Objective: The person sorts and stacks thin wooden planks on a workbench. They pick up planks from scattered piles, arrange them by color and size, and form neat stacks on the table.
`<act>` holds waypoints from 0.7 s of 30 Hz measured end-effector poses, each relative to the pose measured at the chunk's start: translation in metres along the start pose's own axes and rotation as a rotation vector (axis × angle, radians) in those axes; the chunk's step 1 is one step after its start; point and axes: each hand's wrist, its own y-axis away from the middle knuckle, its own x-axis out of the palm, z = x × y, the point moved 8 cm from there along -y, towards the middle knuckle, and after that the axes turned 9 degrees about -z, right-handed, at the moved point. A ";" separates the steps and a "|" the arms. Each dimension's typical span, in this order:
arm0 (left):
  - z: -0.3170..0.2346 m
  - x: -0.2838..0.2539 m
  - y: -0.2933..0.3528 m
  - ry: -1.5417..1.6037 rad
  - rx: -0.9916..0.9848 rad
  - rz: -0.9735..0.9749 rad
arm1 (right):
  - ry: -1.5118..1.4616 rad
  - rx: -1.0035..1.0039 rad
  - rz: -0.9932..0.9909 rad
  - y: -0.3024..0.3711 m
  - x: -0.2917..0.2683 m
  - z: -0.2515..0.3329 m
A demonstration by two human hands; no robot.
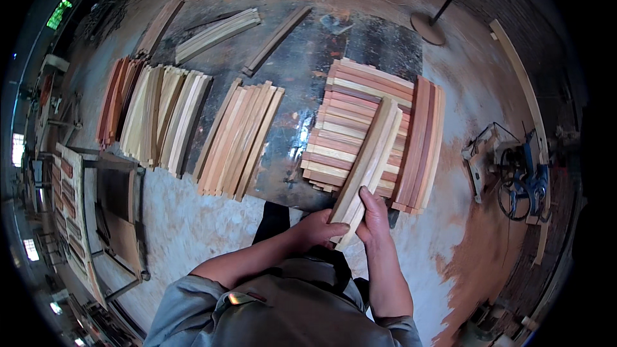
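A small bundle of pale wooden strips (pixel 373 160) is gripped at its near end between my two hands. My left hand (pixel 316 227) closes on the bundle's left side, the thumb lying over its end. On the right side, my right hand (pixel 375 215) wraps round it with the thumb up along the edge. The bundle's far end reaches over a stack of crosswise strips (pixel 340 112) in mixed red, pink and cream wood; whether it touches them I cannot tell. Right of that stack lie several reddish strips (pixel 421 141) placed lengthwise.
On the dark worktable (pixel 292 122), pinkish strips (pixel 238 138) lie left of centre, with cream strips (pixel 154 115) and dark red strips (pixel 119 99) farther left. Loose pale strips (pixel 218 35) lie at the back. A blue wheeled machine (pixel 524 183) stands on the right.
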 end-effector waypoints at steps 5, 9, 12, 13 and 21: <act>-0.012 0.001 0.011 0.044 0.049 0.062 | -0.122 0.071 0.143 0.001 0.025 -0.001; -0.018 -0.006 0.018 -0.007 0.093 0.058 | 0.006 0.031 0.126 -0.003 0.025 -0.005; -0.018 -0.012 0.021 0.011 0.126 0.037 | -0.077 0.035 0.134 0.000 0.037 -0.006; -0.019 -0.015 0.022 0.005 0.142 0.032 | -0.082 0.013 0.158 0.005 0.047 -0.003; -0.059 -0.061 0.054 -0.565 0.623 -0.439 | 0.104 -0.164 0.208 0.011 0.100 -0.003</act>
